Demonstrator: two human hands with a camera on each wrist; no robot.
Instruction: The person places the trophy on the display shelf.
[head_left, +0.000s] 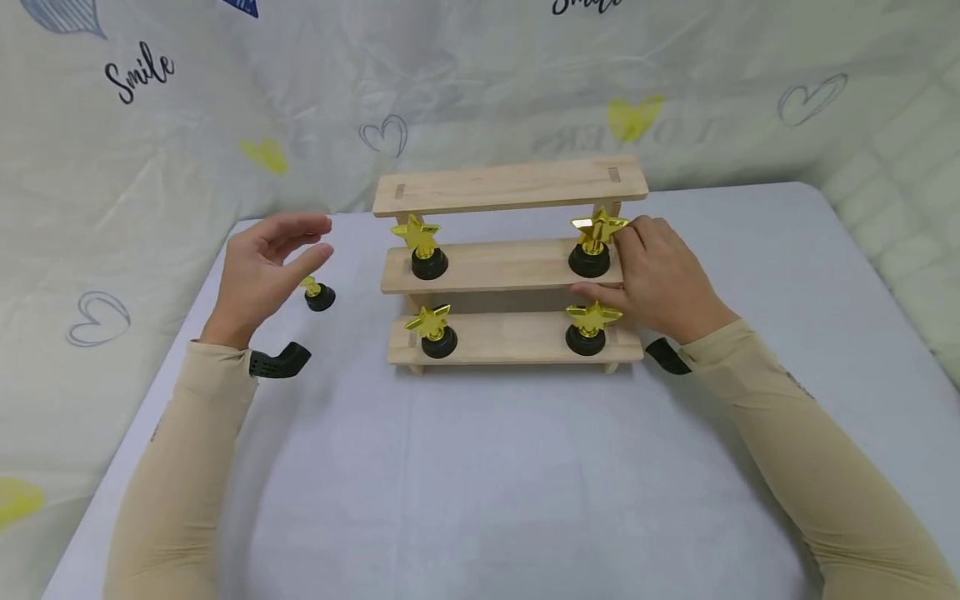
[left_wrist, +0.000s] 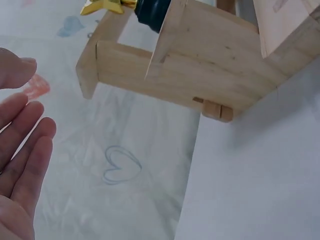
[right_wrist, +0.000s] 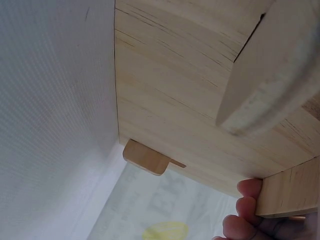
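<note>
A three-tier wooden display shelf [head_left: 510, 265] stands on the table. My right hand [head_left: 660, 271] grips its right end at the middle tier, thumb along the front edge; in the right wrist view its fingertips [right_wrist: 245, 210] curl against a wooden board [right_wrist: 290, 190]. Star trophies with black bases stand on the shelf: two on the middle tier, a left one [head_left: 429, 260] and a right one [head_left: 591, 257], and two on the bottom tier, a left one [head_left: 438, 340] and a right one [head_left: 587, 337]. Left of the shelf, my left hand [head_left: 262, 271] is raised with nothing between thumb and fingers.
Another star trophy [head_left: 320, 297] is on the white table [head_left: 487, 467], partly hidden by the left hand. The shelf's top tier [head_left: 510, 183] holds nothing. A printed cloth [head_left: 480, 83] with hearts and lettering hangs behind the table.
</note>
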